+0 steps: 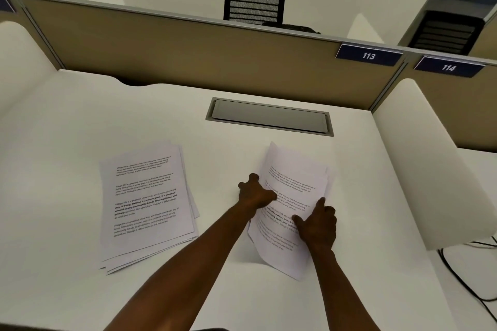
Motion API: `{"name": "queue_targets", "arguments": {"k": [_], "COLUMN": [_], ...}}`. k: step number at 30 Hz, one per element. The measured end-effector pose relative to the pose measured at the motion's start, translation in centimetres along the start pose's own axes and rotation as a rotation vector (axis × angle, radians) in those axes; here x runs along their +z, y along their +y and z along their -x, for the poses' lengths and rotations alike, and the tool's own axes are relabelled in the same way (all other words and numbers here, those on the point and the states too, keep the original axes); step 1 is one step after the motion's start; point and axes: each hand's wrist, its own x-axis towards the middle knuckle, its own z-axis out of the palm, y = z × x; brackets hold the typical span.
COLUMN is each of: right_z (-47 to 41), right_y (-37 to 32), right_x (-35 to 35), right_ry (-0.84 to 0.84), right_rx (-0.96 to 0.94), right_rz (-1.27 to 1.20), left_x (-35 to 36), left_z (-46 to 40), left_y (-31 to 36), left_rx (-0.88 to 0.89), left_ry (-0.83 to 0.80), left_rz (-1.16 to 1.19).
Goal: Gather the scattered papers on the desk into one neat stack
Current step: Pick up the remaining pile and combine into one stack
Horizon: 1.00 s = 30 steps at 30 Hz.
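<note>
On the left of the white bench (67, 142) lies a loose pile of printed sheets (146, 204), flat on the surface, its edges fanned so that lower pages peek out along the right side and the near edge. The top page shows four blocks of text, one partly in bold. This pile lies well apart from both hands.

Toward the middle, the left hand (255, 193) reaches forward with its forearm crossing the bench diagonally. Its fingers (251, 179) curl closed around the left edge of a second bundle of papers (293, 196), gripping it there.

That second bundle sits right of centre, tilted with its far corner pointing away and its near end lifted off the bench, casting a shadow beneath. Several sheets show at its right edge, slightly out of line.

The right hand (317, 226) presses on the face of this bundle near its right side; the thumb and forefinger are spread on the page while the other fingers fold down around the edge, holding the papers.

Beyond the hands, a grey cable hatch (269, 117) is set into the bench. Behind it stands a tan partition (188, 51) bearing blue number plates, 113 (368, 55) and 114 (448, 67).
</note>
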Motion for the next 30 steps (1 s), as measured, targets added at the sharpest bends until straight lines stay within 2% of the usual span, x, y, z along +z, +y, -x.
{"name": "queue_targets", "arguments": {"k": [3,6,14,17,19,22,24,26,28,30], "right_z": [0.0,-0.1,-1.1,-1.4,-1.3,-1.1,-0.9,-0.7,-0.3,0.0], "right_y": [-0.1,-0.1,0.8,1.0,1.0,0.7,0.6,0.2,-0.8,-2.3], "right_x": [0.0,0.0,0.3,0.7,1.1,1.6,1.6,1.0,0.2,-0.1], "right_ry": [-0.005,-0.01,-0.018,-0.033,-0.044,-0.038,-0.014,-0.047,-0.186,-0.373], "right_rx": [0.008,0.016,0.022,0.001,-0.027,-0.071,-0.086,-0.077,-0.11,-0.168], "right_rz": [0.005,-0.011,-0.096,-0.175,-0.227,-0.237,-0.299,-0.47,-0.698,-0.854], "left_x": [0.8,0.5,-2.2,-2.3,-2.1,-2.3,-3.4,-5.1,-7.2,-9.2], "left_z": [-0.5,-1.1,-1.8,-0.8,0.0,1.4,2.6,3.8,4.9,5.7], "left_y": [0.1,0.4,0.2,0.0,-0.4,-1.3,-1.9,-2.8,-4.0,-5.4], "left_rx": [-0.018,-0.059,-0.028,-0.038,0.051,0.269,0.334,0.319,0.272,0.218], "left_ry": [0.056,0.063,-0.001,-0.107,-0.179,-0.113,-0.123,-0.212,-0.279,-0.271], "left_rz": [-0.155,-0.161,0.265,0.294,0.14,-0.007,0.142,0.389,0.596,0.738]}}
